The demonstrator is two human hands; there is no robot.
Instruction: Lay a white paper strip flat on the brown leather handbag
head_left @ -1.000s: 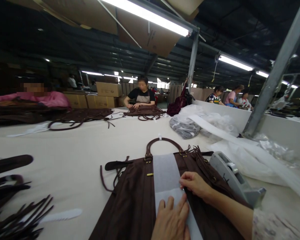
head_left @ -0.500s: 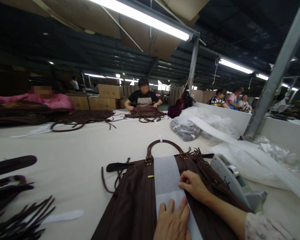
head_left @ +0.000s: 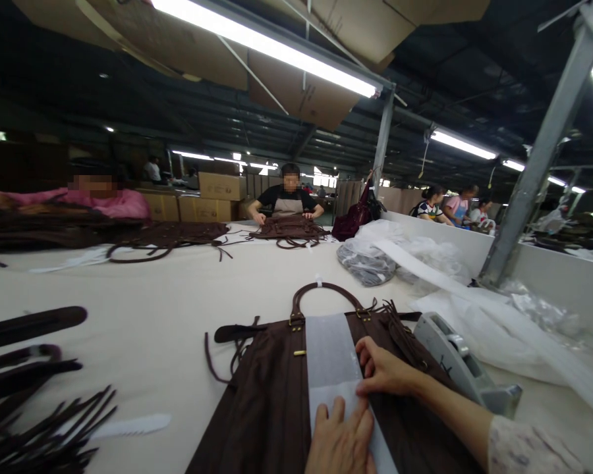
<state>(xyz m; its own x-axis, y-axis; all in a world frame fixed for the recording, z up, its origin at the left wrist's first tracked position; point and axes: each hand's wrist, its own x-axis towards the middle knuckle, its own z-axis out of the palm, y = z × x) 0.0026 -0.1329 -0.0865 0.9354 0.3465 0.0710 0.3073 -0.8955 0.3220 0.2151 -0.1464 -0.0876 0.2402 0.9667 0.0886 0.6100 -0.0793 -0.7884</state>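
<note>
A dark brown handbag (head_left: 261,395) with a looped handle (head_left: 327,286) lies on the table in front of me. A white, paper-like strip (head_left: 329,336) runs down its middle from below the handle. My left hand (head_left: 340,438) rests flat on the strip's lower part, fingers spread. At the strip's right edge is my right hand (head_left: 383,368), its fingers bent and the thumb apart from the index finger. A grey tape dispenser (head_left: 462,362) stands against the bag's right side.
Dark straps (head_left: 34,326) and thin fringes lie at the left of the table (head_left: 153,342). Clear plastic bags (head_left: 370,253) and a long white foam-like strip (head_left: 435,276) are on the right. Across the table, a co-worker (head_left: 286,194) handles another brown bag (head_left: 289,228).
My right thumb has moved down, away from the index finger, along the strip's edge. My left hand stays nearly in place on the strip. The view has tilted slightly.
</note>
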